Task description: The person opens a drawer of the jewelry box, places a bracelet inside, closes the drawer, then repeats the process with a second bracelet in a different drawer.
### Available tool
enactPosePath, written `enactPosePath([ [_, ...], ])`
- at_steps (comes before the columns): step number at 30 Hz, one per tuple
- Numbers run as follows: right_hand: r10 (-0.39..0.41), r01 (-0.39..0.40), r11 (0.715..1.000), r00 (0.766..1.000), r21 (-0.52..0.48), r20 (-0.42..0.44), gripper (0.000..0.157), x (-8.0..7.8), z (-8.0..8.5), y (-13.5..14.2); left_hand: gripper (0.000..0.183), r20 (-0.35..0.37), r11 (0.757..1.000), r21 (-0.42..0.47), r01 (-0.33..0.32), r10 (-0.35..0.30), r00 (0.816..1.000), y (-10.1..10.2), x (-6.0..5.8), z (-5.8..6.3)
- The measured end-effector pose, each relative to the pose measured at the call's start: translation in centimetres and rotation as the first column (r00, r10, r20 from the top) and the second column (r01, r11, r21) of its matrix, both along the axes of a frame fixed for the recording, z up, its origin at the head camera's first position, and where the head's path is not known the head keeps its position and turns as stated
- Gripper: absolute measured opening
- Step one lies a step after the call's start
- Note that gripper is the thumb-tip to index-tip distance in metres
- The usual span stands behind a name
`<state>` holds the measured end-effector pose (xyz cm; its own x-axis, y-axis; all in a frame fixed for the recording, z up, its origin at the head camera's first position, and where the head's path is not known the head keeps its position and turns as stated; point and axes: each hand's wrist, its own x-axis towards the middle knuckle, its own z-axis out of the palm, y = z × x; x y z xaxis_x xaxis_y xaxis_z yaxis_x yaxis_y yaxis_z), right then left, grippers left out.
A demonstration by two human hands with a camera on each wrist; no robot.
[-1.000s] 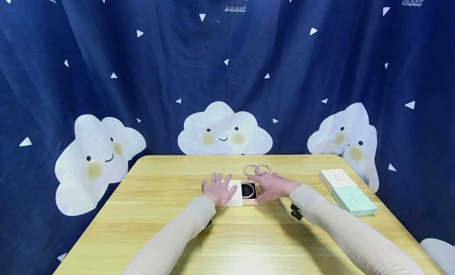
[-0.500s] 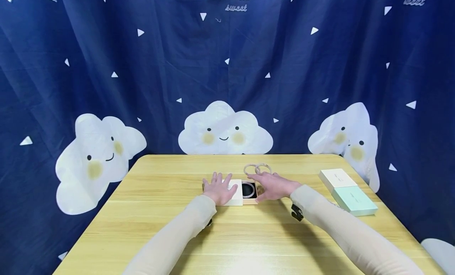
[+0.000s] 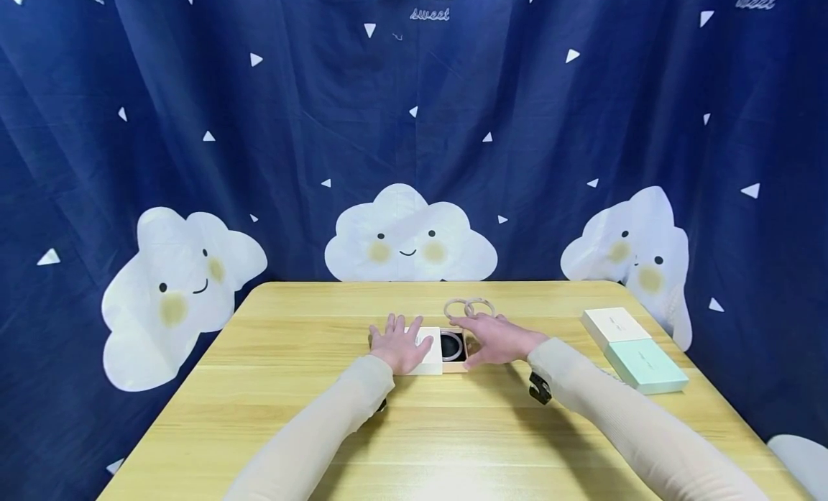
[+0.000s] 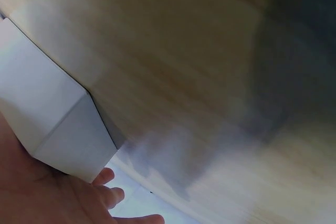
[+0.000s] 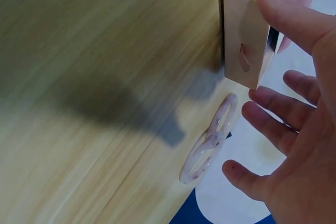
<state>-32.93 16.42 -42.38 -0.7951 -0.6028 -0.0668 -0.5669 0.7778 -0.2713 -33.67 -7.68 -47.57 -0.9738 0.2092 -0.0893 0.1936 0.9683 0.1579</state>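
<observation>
Both hands hold the positions of a second ago. Left hand (image 3: 397,350): released, fingers spread over the white sleeve (image 3: 435,360). Right hand (image 3: 497,340): wrist turned inward, thumb and index finger spanning the projecting drawer (image 3: 455,368); whether they grip it, I cannot tell. One bangle (image 3: 462,348) lies inside, between the hands; two overlapping bangles (image 5: 212,139) rest beyond on the tabletop (image 3: 194,415).
</observation>
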Motion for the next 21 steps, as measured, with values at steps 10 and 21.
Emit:
enactPosePath([
  [10,0.000,0.000,0.999,1.000,-0.035,0.007,0.097,0.07,-0.02,-0.05,0.072,0.009,1.000,-0.009,-0.003,0.003,1.000,-0.03,-0.45,-0.38],
  [21,0.026,-0.027,0.997,0.999,-0.066,-0.022,0.093,-0.32,-0.59,-0.07,0.070,0.009,1.000,-0.002,-0.013,0.013,1.000,0.17,-0.14,-0.07],
])
